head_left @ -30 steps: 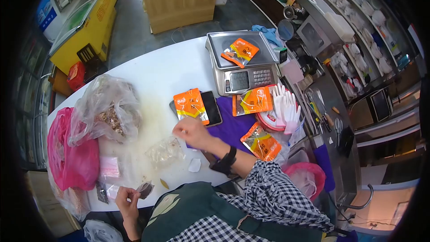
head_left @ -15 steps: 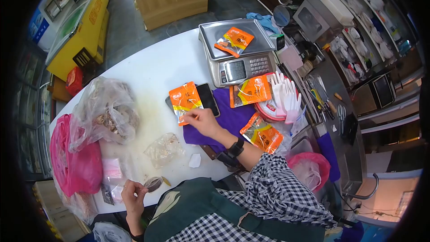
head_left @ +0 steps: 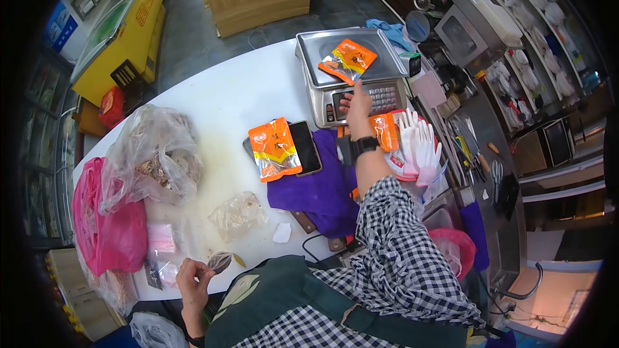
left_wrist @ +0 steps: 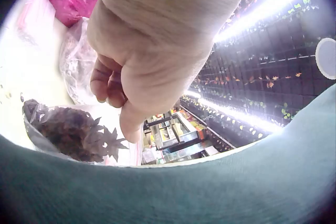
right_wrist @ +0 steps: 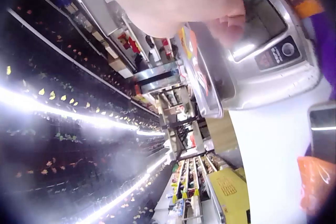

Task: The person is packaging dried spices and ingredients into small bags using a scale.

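My right hand (head_left: 358, 111) reaches over the scale (head_left: 332, 98), one finger extended at the lower corner of an orange packet (head_left: 348, 60) on the metal pan; whether it touches cannot be told. In the right wrist view the hand (right_wrist: 178, 1) hides part of the display and packet (right_wrist: 194, 58). At the near table edge, my left hand (head_left: 193, 281) pinches the edge of a small clear bag (head_left: 220, 262) with dark contents. The left wrist view shows the bag (left_wrist: 68, 132) beside the hand (left_wrist: 152, 40), with star-shaped pieces in it.
Another orange packet (head_left: 275, 149) lies partly over a phone (head_left: 305, 148) beside purple cloth (head_left: 316, 190). White gloves (head_left: 419, 148) lie right of the scale. Clear (head_left: 155, 154) and pink (head_left: 109, 219) bags stand left, with a small crumpled clear bag (head_left: 238, 216) mid-table.
My right hand has moved from beside the packet over the phone, up and right to the scale. My left hand has stayed near the table edge with its small bag.
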The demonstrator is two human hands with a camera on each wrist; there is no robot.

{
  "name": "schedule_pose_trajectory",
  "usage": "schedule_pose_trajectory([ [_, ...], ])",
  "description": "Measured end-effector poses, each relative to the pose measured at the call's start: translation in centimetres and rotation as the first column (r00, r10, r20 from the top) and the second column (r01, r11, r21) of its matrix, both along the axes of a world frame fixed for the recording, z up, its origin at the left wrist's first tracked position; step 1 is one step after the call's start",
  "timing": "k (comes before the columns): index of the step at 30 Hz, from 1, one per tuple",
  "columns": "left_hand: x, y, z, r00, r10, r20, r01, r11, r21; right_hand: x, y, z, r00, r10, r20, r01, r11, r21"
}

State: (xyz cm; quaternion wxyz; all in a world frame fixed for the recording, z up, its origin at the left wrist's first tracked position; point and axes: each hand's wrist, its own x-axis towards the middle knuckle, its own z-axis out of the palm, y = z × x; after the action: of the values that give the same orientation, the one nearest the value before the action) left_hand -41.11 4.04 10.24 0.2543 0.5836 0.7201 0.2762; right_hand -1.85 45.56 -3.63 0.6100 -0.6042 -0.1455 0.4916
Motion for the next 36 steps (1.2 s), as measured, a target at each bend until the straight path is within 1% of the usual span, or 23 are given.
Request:
schedule_pose_trajectory([
  [1, 0.0, 0.1, -0.1, 1.0, 0.003, 0.0, -0.003, 1.0, 0.0, 0.5, 0.9, -0.1, 1.0, 0.003, 0.0, -0.003, 1.0, 0.0],
  [3, -0.1, 0.2, -0.4, 0.999, 0.026, 0.036, -0.025, 0.999, -0.025, 1.3, 2.2, -0.3, 0.994, 0.103, 0.028, -0.098, 0.987, -0.129],
  [4, 0.0, 0.2, -0.4, 0.999, 0.031, 0.039, -0.03, 0.999, -0.024, 1.7, 2.6, -0.4, 0.994, 0.108, 0.031, -0.103, 0.986, -0.128],
  [6, 0.2, 0.4, -0.2, 1.0, 0.018, 0.019, -0.018, 1.0, -0.026, 2.3, 3.0, -0.3, 0.978, 0.198, 0.063, -0.183, 0.965, -0.189],
  [7, 0.2, 0.3, -0.3, 0.999, 0.022, 0.023, -0.021, 0.999, -0.028, 2.7, 3.0, -0.4, 0.977, 0.202, 0.066, -0.186, 0.964, -0.192],
  [9, 0.2, 0.3, -0.4, 0.999, 0.016, 0.029, -0.015, 0.999, -0.034, 3.4, 2.8, -0.5, 0.951, 0.302, 0.063, -0.292, 0.947, -0.133],
  [10, 0.1, 0.3, -0.5, 0.999, 0.016, 0.031, -0.015, 0.999, -0.036, 3.6, 2.9, -0.5, 0.951, 0.302, 0.064, -0.292, 0.947, -0.135],
  [12, 0.0, 0.3, -0.7, 0.999, 0.017, 0.038, -0.016, 0.999, -0.041, 4.1, 3.1, -0.2, 0.931, 0.363, 0.048, -0.354, 0.925, -0.14],
  [16, -0.2, 0.3, -0.8, 1.0, 0.007, 0.017, -0.006, 0.999, -0.04, 5.5, 3.5, 1.1, 0.939, 0.339, 0.052, -0.328, 0.932, -0.157],
  [18, -0.2, 0.4, -0.5, 0.998, 0.029, 0.048, -0.027, 0.999, -0.044, 7.0, 3.6, 1.4, 0.942, 0.324, 0.091, -0.305, 0.936, -0.176],
  [22, -0.6, 0.0, -0.6, 0.999, 0.031, 0.037, -0.029, 0.999, -0.044, 9.6, 2.8, 1.3, 0.948, 0.277, 0.158, -0.253, 0.954, -0.159],
  [25, -0.8, -0.3, -1.0, 0.999, 0.029, 0.025, -0.028, 0.999, -0.03, 10.1, 1.9, 0.6, 0.947, 0.295, 0.129, -0.274, 0.949, -0.158],
  [28, -0.8, -0.4, -1.3, 0.998, 0.056, 0.03, -0.055, 0.997, -0.05, 9.2, 1.2, 0.5, 0.945, 0.306, 0.116, -0.284, 0.942, -0.178],
  [30, -0.7, -0.5, -1.4, 0.995, 0.077, 0.068, -0.074, 0.996, -0.047, 7.9, 1.3, 0.3, 0.933, 0.356, 0.05, -0.342, 0.922, -0.182],
  [32, -0.9, -0.6, -1.4, 0.996, 0.071, 0.052, -0.067, 0.996, -0.061, 6.7, 1.3, -0.3, 0.937, 0.347, 0.032, -0.339, 0.928, -0.154],
  [33, -1.0, -0.7, -1.5, 0.997, 0.067, 0.039, -0.064, 0.995, -0.074, 6.2, 1.5, -1.6, 0.924, 0.378, 0.058, -0.372, 0.923, -0.1],
  [34, -1.2, -0.9, -2.0, 0.996, 0.072, 0.048, -0.07, 0.997, -0.042, 5.3, 2.4, -1.9, 0.906, 0.412, 0.092, -0.411, 0.911, -0.028],
  [36, -1.0, -0.8, -1.7, 0.997, 0.069, 0.019, -0.068, 0.996, -0.062, 3.3, 2.6, -0.8, 0.938, 0.337, 0.086, -0.336, 0.942, -0.026],
])
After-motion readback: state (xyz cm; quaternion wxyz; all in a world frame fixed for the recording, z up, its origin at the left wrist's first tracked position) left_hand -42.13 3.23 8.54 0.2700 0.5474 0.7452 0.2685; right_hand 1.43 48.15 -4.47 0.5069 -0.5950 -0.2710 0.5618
